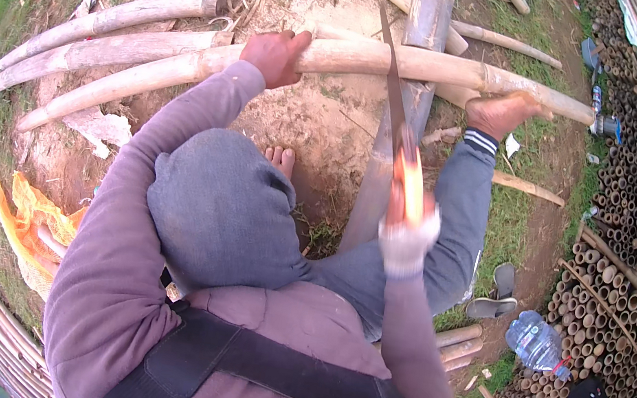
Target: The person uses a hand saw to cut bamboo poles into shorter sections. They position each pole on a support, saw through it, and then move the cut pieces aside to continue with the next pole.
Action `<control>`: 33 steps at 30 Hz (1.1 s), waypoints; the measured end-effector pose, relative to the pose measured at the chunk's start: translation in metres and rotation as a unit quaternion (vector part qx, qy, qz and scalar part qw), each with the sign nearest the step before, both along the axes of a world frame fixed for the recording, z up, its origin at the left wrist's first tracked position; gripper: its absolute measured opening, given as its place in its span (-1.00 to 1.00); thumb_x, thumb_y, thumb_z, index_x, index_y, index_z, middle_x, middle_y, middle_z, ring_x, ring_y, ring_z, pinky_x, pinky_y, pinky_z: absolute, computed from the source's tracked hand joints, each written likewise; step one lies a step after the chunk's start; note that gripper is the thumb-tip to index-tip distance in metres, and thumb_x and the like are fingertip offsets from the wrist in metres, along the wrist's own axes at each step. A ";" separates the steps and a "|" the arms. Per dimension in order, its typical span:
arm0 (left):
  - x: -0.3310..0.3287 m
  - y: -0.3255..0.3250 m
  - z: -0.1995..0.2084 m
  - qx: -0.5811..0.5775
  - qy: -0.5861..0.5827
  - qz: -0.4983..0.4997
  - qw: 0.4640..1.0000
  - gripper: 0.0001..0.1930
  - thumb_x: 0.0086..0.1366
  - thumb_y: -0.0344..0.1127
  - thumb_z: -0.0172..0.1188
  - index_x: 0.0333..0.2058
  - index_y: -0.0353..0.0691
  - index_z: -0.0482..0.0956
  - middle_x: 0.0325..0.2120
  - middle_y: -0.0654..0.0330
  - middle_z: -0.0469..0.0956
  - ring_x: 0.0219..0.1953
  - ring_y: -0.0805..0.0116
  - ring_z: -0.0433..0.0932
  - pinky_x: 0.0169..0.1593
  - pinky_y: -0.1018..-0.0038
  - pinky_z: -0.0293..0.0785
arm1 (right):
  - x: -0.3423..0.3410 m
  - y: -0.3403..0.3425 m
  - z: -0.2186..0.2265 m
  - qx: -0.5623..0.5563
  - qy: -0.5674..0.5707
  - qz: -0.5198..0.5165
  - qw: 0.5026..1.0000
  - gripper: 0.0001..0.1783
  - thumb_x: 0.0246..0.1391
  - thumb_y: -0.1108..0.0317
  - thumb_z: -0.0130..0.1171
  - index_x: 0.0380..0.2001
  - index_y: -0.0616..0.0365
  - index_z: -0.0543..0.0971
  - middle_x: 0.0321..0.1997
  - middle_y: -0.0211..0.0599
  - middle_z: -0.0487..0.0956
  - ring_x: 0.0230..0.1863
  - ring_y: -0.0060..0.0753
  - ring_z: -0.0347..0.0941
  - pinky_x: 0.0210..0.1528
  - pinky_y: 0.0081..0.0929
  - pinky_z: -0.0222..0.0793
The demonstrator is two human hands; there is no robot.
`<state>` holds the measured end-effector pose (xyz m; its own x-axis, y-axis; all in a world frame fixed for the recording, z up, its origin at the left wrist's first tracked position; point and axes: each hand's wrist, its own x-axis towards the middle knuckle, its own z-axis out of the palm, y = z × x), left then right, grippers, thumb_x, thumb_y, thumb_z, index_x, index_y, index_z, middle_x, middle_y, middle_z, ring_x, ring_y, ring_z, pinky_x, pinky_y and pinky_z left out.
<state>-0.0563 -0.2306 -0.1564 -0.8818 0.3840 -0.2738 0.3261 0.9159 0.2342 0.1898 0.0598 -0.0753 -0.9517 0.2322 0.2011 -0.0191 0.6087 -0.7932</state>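
Across a thick grey bamboo log (430, 18): one pale bamboo pole (338, 55), crossed by a saw (396, 91) near the log's left edge. Left hand (275, 58): clamped over the pole, left of the blade. Right hand (406, 227): closed round the saw's handle. Right foot (504, 115): bare, apparently against the pole. Advisable: steady foot pressure, square blade, long even strokes, left fingers clear of the teeth.

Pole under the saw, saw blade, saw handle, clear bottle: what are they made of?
Pole: bamboo, by its ringed nodes; pale, fairly smooth.
Blade: probably steel; thin, dull grey-brown.
Handle: wood or plastic; yellow-orange, but glare and blur hide any grain.
Bottle: likely plastic; see-through, bluish, with shiny highlights.
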 end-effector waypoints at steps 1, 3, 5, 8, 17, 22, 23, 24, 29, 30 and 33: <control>0.009 0.004 0.002 0.001 -0.012 0.006 1.000 -0.43 0.19 -0.14 0.46 0.14 -0.05 0.46 -0.11 -0.01 0.69 -0.10 -0.07 0.76 -0.01 0.06 0.71 | -0.051 -0.012 -0.005 0.069 0.038 -0.005 0.997 -0.72 0.38 0.21 0.33 -0.20 0.28 0.66 -0.38 0.06 0.67 -0.41 -0.01 0.66 -0.34 -0.18 0.54; 0.002 -0.010 0.013 -0.017 -0.013 0.040 0.999 -0.44 0.19 -0.12 0.47 0.12 -0.04 0.47 -0.10 -0.01 0.68 -0.09 -0.08 0.76 -0.01 0.05 0.71 | -0.118 -0.031 -0.011 0.110 0.077 -0.011 0.991 -0.65 0.34 0.15 0.38 -0.27 0.29 0.67 -0.49 0.09 0.64 -0.45 0.12 0.65 -0.38 -0.12 0.53; 0.001 -0.008 0.009 -0.009 0.003 0.018 1.000 -0.45 0.21 -0.11 0.46 0.12 -0.04 0.46 -0.11 0.00 0.68 -0.11 -0.07 0.76 -0.02 0.05 0.71 | -0.133 -0.038 -0.005 0.085 0.079 -0.032 0.993 -0.61 0.30 0.13 0.42 -0.25 0.33 0.66 -0.49 0.10 0.63 -0.44 0.13 0.65 -0.36 -0.13 0.53; -0.014 0.001 0.011 0.002 0.005 0.003 1.000 -0.45 0.22 -0.11 0.46 0.13 -0.06 0.46 -0.11 0.02 0.67 -0.12 -0.03 0.76 -0.03 0.07 0.71 | -0.050 -0.007 0.011 0.089 0.037 -0.021 0.995 -0.70 0.33 0.24 0.41 -0.23 0.32 0.64 -0.45 0.00 0.66 -0.42 -0.10 0.68 -0.35 -0.25 0.52; -0.001 0.005 0.010 -0.026 -0.027 0.012 0.999 -0.42 0.23 -0.13 0.46 0.16 -0.09 0.44 -0.11 0.04 0.69 -0.12 0.00 0.77 0.00 0.09 0.73 | 0.015 0.005 -0.018 -0.084 -0.026 -0.031 0.996 -0.76 0.37 0.27 0.35 -0.15 0.26 0.63 -0.27 -0.01 0.73 -0.32 -0.18 0.70 -0.22 -0.30 0.59; 0.003 -0.012 0.017 -0.028 0.002 0.031 0.999 -0.42 0.21 -0.12 0.46 0.16 -0.07 0.46 -0.08 0.03 0.68 -0.07 -0.02 0.77 0.01 0.09 0.72 | -0.142 -0.035 -0.016 0.086 0.058 -0.028 0.994 -0.62 0.32 0.14 0.42 -0.23 0.32 0.67 -0.43 0.06 0.67 -0.41 0.07 0.66 -0.32 -0.17 0.54; 0.002 -0.011 0.014 -0.021 -0.003 0.029 0.999 -0.42 0.21 -0.12 0.46 0.15 -0.06 0.46 -0.08 0.03 0.68 -0.07 -0.02 0.77 0.01 0.09 0.72 | -0.121 -0.028 -0.012 0.099 0.053 -0.020 0.993 -0.63 0.33 0.16 0.42 -0.23 0.33 0.67 -0.43 0.03 0.67 -0.40 -0.01 0.66 -0.32 -0.19 0.53; -0.001 -0.007 0.013 -0.013 -0.008 0.025 1.000 -0.43 0.21 -0.12 0.46 0.15 -0.06 0.47 -0.08 0.03 0.68 -0.07 -0.02 0.77 0.00 0.09 0.72 | -0.098 -0.020 -0.006 0.115 0.050 -0.016 0.992 -0.64 0.34 0.18 0.42 -0.22 0.34 0.67 -0.42 -0.01 0.68 -0.40 -0.08 0.67 -0.32 -0.22 0.52; 0.007 -0.021 0.015 -0.029 -0.012 0.052 0.998 -0.42 0.22 -0.10 0.47 0.15 -0.05 0.45 -0.10 0.03 0.68 -0.10 -0.03 0.77 -0.03 0.08 0.72 | 0.092 0.019 0.039 0.041 -0.077 0.038 0.996 -0.73 0.42 0.29 0.31 -0.13 0.35 0.59 -0.18 -0.13 0.73 -0.25 -0.40 0.67 -0.21 -0.45 0.55; 0.006 -0.016 0.012 -0.033 -0.034 0.047 0.998 -0.42 0.22 -0.10 0.47 0.15 -0.05 0.44 -0.10 0.03 0.68 -0.10 -0.02 0.77 -0.03 0.08 0.72 | 0.114 0.024 0.046 0.050 -0.107 0.042 0.992 -0.74 0.44 0.31 0.29 -0.11 0.36 0.57 -0.14 -0.16 0.75 -0.21 -0.46 0.67 -0.18 -0.50 0.56; 0.000 -0.018 0.010 -0.041 -0.026 0.044 0.998 -0.40 0.22 -0.10 0.48 0.16 -0.04 0.43 -0.10 0.02 0.68 -0.12 -0.03 0.77 -0.04 0.07 0.72 | 0.077 0.014 0.016 -0.072 -0.059 0.028 0.995 -0.80 0.42 0.38 0.31 -0.12 0.34 0.58 -0.11 -0.18 0.73 -0.17 -0.49 0.66 -0.15 -0.52 0.57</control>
